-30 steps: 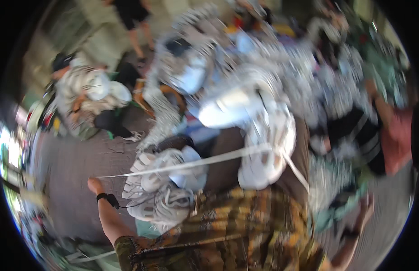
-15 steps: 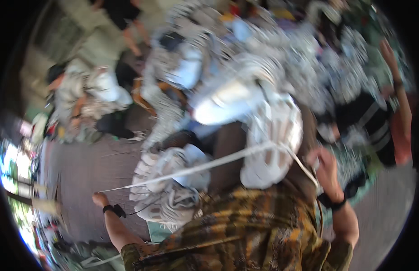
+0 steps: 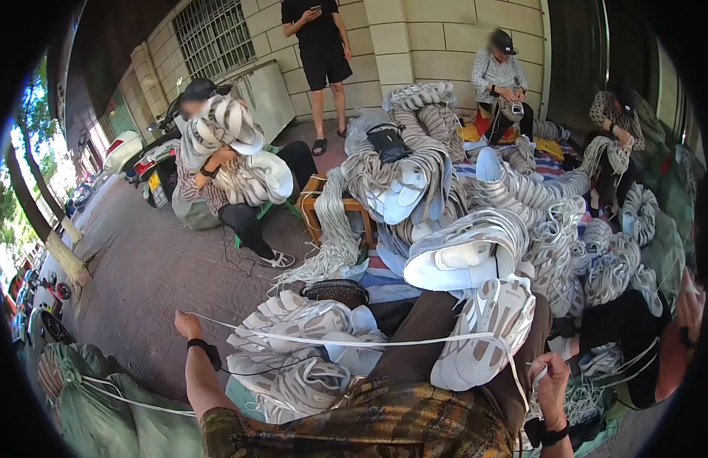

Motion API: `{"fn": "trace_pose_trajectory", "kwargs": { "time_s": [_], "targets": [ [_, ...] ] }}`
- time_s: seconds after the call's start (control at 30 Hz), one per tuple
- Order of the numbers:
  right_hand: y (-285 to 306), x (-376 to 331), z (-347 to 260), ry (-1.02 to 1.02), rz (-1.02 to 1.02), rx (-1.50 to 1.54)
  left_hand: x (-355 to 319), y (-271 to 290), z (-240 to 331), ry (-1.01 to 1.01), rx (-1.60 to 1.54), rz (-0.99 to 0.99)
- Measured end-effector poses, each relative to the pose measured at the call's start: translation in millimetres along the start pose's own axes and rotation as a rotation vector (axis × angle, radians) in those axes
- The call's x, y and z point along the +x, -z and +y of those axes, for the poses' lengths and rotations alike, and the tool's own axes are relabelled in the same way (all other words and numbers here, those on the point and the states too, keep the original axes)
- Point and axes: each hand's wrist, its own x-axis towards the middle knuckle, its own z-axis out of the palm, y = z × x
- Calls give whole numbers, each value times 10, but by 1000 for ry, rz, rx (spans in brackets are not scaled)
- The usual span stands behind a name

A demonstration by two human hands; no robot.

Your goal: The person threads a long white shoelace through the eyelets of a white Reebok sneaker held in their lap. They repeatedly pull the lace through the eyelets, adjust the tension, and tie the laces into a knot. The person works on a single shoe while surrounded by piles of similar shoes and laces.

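Note:
A white and beige sneaker upper [image 3: 484, 332] lies across my right thigh. A white shoelace [image 3: 354, 341] runs from its eyelets in a taut line to the left. My left hand [image 3: 188, 324], arm stretched far out, is closed on that end. My right hand [image 3: 551, 385] is beside the upper, fingers curled in a pinch with a bit of white lace showing at them. Another stretch of lace hangs slack from the upper toward this hand. Left of my lap sits a heap of similar uppers [image 3: 293, 336], beneath the taut lace.
Stacked uppers [image 3: 514, 191] spread ahead and to the right. A bundle of laces [image 3: 331, 229] drapes by a wooden stool [image 3: 312, 206]. Several people sit around, one with uppers [image 3: 224, 130]; another stands by the wall. Someone's arm [image 3: 686, 320] is close at right; green sacks [image 3: 125, 397] lie at left.
The view has steadied and tilted up, so my lap appears lower. Relative to the upper, my left hand is farther forward, and the lace, still taut, runs more level.

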Motion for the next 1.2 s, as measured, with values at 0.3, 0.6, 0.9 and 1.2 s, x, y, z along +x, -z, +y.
{"fn": "trace_pose_trajectory", "kwargs": {
  "time_s": [0.3, 0.6, 0.9, 1.2],
  "targets": [
    [-144, 31, -23, -6, -18, -1, -230, -250, 663, -285, -446, 8],
    [-164, 21, 28, -33, -12, 69, -1386, 764, 2331, -639, -904, -337],
    [-100, -21, 274, -46, -8, 64, -2429, 1186, 2830, -932, -1113, -645],
    [-148, -24, 208, -91, -15, 59, -3169, 1554, 3240, -1087, -1349, -850]
  ]
}}
